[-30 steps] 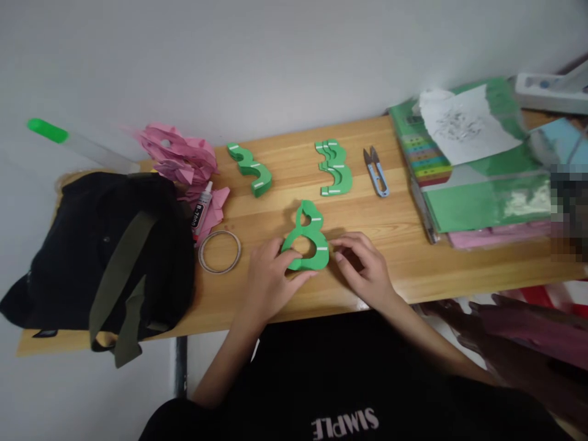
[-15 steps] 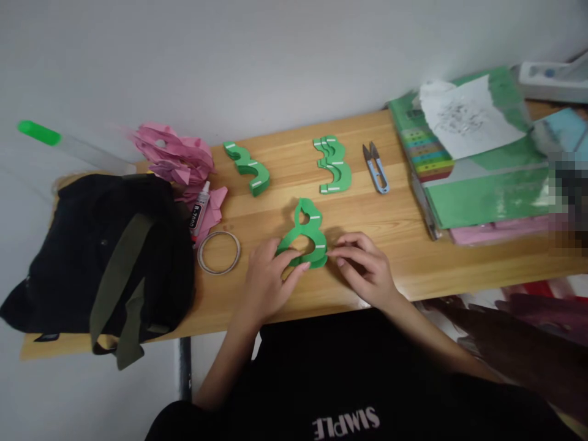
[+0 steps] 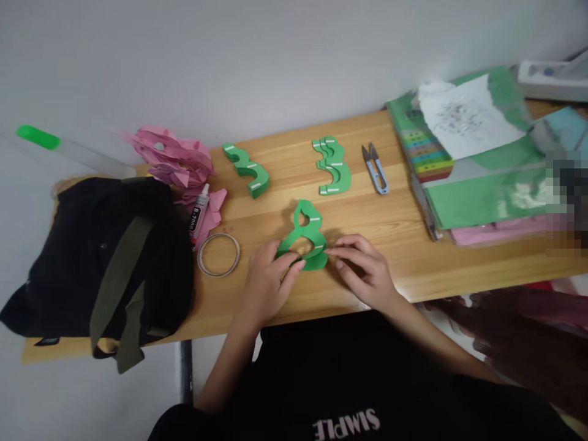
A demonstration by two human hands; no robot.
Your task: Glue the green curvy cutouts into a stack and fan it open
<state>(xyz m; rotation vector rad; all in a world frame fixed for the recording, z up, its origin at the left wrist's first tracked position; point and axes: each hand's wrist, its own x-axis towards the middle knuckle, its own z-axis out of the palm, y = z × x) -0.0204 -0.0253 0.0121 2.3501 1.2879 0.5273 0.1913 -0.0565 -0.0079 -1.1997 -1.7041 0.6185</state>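
My left hand pinches the lower left part of a green paper cutout between thumb and fingers. The cutout has curvy layered edges, a small opening above a larger one, and short white strips on its right side. Its lower right layers sit apart from each other. At that right edge, the index fingertip of my right hand touches or nearly touches the paper, with the thumb held away from it. Behind lie two more wavy green paper pieces, one on the left and a stacked one on the right, both with white strips.
Thread snips lie right of the stacked piece. A tape roll, glue tube, pink paper pieces and a black bag are on the left. Green paper packs with a torn white sheet lie right.
The upper layer at the cutout's lower right has shifted up against the layer under it. Both hands stay in nearly the same places.
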